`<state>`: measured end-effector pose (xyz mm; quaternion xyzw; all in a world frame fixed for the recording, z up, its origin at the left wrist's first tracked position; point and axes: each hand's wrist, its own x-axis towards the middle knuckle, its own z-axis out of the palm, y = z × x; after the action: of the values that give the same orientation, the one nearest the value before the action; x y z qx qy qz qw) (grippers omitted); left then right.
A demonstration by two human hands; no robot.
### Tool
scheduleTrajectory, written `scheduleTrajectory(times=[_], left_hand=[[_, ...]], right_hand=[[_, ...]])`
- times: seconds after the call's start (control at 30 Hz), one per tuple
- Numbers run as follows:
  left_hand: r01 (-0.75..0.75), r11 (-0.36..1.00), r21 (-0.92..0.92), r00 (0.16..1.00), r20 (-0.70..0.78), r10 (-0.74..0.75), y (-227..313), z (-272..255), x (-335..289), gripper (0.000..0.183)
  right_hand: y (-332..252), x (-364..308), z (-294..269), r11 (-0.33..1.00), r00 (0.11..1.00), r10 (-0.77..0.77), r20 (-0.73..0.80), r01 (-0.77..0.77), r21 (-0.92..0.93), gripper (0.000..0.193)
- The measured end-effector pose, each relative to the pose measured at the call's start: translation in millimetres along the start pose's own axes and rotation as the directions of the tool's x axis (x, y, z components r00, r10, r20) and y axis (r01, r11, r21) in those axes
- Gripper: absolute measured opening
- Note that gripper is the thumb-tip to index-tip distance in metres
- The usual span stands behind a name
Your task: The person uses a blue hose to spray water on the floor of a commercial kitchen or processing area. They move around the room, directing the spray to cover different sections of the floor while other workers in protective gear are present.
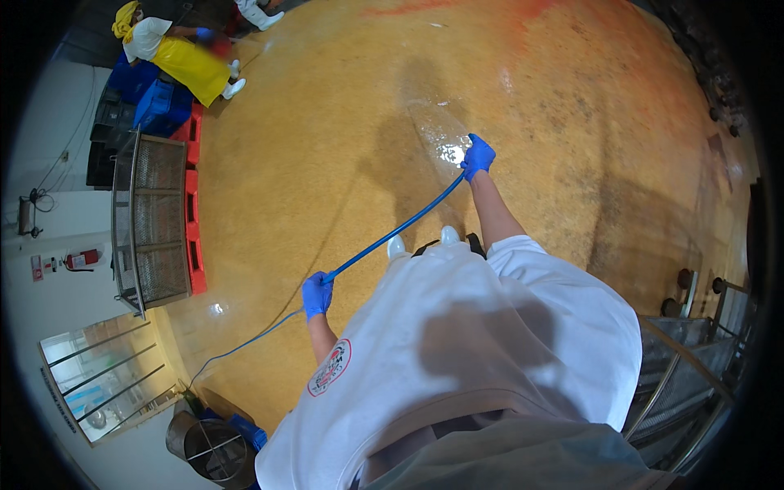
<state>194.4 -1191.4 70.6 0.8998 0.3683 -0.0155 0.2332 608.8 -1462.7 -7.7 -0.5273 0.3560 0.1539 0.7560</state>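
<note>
A blue hose (392,233) runs between my two hands, both in blue gloves. My right hand (479,157) is closed round its far end, held out ahead of me, and a fan of water (437,135) sprays from there onto the yellow-brown floor (327,106). At my left side, my left hand (318,294) grips the hose lower down. From that hand the hose trails across the floor to the wall at the lower left. The nozzle or hose tip is hidden inside my right hand.
A person in a yellow apron (189,67) stands far left beside blue crates (163,106). A metal mesh rack (162,220) and red pallets (194,245) line the left wall. Round metal drums (216,449) stand lower left; metal carts (678,367) stand at my right.
</note>
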Motion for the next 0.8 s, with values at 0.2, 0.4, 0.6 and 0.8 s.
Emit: scheduleTrajectory(times=[0.2, 0.4, 0.6, 0.8], left_hand=[[0.039, 0.999, -0.016, 0.999, 0.013, -0.039, 3, -1, -8, 0.029], [-0.015, 0.998, 0.064, 1.0, -0.006, 0.016, 1, -5, -2, 0.021], [0.008, 0.999, 0.042, 1.0, -0.01, -0.008, 16, -12, -6, 0.021], [-0.002, 1.0, 0.028, 1.0, -0.004, 0.002, 15, -9, -6, 0.024]], right_hand=[[-8, -12, 12, 0.975, 0.989, -0.15, -0.008, 0.149, 0.163, 0.014], [-16, -4, 24, 0.957, 0.972, -0.236, 0.016, 0.23, 0.174, 0.026], [-28, -18, 24, 0.92, 0.963, -0.218, 0.156, 0.149, 0.364, 0.03], [-41, -26, 33, 0.92, 0.959, -0.27, 0.086, 0.231, 0.317, 0.025]])
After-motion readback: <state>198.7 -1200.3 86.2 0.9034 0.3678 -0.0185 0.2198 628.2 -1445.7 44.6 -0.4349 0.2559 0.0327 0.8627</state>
